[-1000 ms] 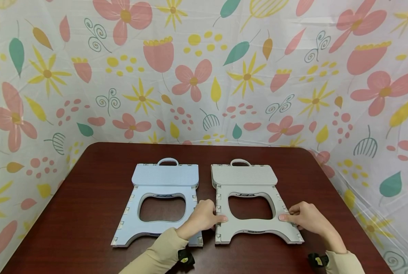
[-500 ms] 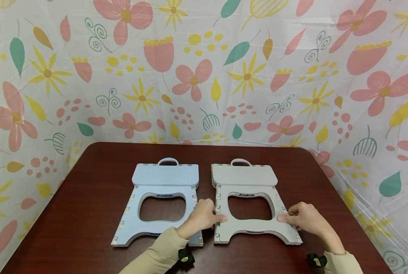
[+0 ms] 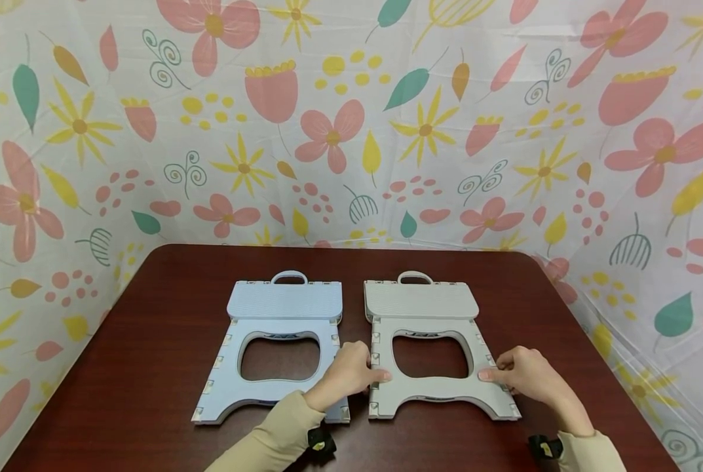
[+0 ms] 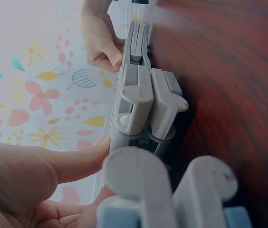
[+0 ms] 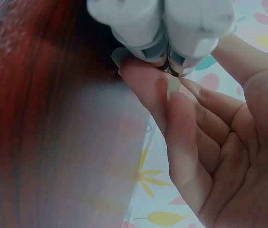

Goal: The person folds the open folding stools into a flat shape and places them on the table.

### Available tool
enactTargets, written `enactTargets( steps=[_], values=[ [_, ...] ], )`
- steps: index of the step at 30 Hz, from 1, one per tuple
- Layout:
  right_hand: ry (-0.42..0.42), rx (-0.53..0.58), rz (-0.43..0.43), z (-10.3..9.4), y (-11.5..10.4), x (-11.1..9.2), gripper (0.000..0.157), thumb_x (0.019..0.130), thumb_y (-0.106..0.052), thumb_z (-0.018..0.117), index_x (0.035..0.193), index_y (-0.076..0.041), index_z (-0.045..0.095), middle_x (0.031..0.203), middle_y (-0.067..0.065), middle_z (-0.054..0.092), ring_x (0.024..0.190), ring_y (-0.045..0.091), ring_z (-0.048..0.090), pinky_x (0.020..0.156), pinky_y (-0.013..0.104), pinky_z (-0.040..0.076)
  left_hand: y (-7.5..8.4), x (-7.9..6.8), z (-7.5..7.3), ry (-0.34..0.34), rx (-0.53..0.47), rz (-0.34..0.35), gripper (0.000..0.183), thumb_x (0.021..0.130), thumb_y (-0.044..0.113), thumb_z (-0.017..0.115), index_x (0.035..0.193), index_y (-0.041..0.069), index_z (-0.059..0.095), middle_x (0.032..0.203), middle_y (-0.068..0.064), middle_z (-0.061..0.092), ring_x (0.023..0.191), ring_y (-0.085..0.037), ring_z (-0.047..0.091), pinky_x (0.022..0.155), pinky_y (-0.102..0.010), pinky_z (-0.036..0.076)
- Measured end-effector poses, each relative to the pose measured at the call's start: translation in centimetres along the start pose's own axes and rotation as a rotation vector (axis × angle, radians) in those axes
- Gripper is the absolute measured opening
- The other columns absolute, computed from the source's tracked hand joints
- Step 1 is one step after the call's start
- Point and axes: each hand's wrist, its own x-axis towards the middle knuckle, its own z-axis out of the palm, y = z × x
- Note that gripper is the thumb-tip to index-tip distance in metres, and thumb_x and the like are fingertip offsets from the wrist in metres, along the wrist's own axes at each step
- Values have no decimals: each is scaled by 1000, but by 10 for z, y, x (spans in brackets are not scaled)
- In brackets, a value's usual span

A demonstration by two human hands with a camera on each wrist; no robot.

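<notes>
A blue folding stool [image 3: 274, 351] lies flat at middle left on the dark red table [image 3: 151, 367]. Beside it lies the grey folding stool [image 3: 430, 347]. The left hand [image 3: 351, 373] pinches its left leg and the right hand [image 3: 525, 375] pinches its right. It looks hard, smooth, light plastic, best held by the side legs.

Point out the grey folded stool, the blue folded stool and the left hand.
grey folded stool [image 3: 420, 301], head view, ribbed seat panel.
blue folded stool [image 3: 284, 301], head view, seat panel.
left hand [image 3: 348, 372], head view, back of hand.
</notes>
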Motion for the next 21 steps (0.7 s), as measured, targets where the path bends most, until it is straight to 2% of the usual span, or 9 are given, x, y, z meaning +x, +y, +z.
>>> enactTargets(
  steps=[15,21],
  values=[
    [69,-113,-28,3,-2,3,43,71,-54,68,57,-15,54,48,-7,48,46,7,44,44,21,31,4,-3,-4,12,0,15,54,72,28,77,41,16,34,31,4,36,29,-8,43,34,-18,20],
    [12,-96,-21,0,-2,1,41,73,-54,67,62,-15,58,51,-4,52,48,8,47,45,23,33,4,-5,-7,13,28,34,56,76,28,73,40,17,31,31,7,28,25,-4,31,33,-17,16]
  ],
)
